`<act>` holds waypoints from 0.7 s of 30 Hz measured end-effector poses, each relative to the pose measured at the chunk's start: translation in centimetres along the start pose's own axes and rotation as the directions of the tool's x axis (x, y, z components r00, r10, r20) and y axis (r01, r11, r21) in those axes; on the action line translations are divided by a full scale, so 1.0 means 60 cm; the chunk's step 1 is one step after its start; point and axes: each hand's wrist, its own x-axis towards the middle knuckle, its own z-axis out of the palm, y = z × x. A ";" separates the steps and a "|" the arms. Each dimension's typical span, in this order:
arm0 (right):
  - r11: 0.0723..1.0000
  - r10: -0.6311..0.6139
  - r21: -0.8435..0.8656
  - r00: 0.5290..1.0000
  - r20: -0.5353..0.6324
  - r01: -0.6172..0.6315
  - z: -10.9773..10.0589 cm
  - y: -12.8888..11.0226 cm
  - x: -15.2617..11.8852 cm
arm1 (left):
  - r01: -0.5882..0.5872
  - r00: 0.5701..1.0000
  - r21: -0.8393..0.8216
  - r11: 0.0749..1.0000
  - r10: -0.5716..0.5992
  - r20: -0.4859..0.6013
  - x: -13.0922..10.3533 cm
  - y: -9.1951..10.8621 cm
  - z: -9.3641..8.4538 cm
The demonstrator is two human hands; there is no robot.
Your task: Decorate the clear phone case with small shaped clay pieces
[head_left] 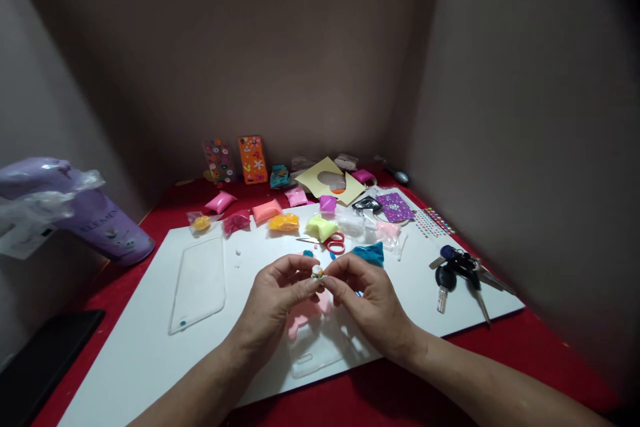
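Observation:
A tiny piece, white on top with yellow and dark bands, is pinched between the fingertips of both hands. My left hand holds it from the left, thumb and fingers closed. From the right, my right hand grips it the same way. Below the hands lies a clear phone case with pink material on it, partly hidden by the fingers. Just beyond the fingertips are a blue packet and red-handled scissors.
Another clear case lies left on the white board. Colourful clay packets line its back. Keys and bead stickers are right. Decorated cases stand behind; a purple bag is far left.

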 end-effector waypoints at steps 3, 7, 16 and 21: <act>1.000 0.005 0.015 1.000 0.003 -0.005 0.000 0.000 0.001 | 0.006 1.000 -0.046 0.999 -0.007 -0.025 0.000 0.001 0.002; 1.000 0.008 0.018 1.000 0.009 -0.008 0.000 0.000 0.000 | 0.004 0.999 -0.119 0.993 -0.009 -0.042 0.000 0.004 0.004; 1.000 0.014 0.011 1.000 0.007 -0.014 -0.001 -0.001 0.000 | -0.024 0.999 -0.120 0.992 0.020 -0.038 0.001 0.003 0.001; 1.000 0.017 0.008 1.000 0.009 -0.017 -0.002 -0.003 0.000 | -0.014 0.999 -0.122 0.992 0.010 -0.030 0.004 0.005 0.002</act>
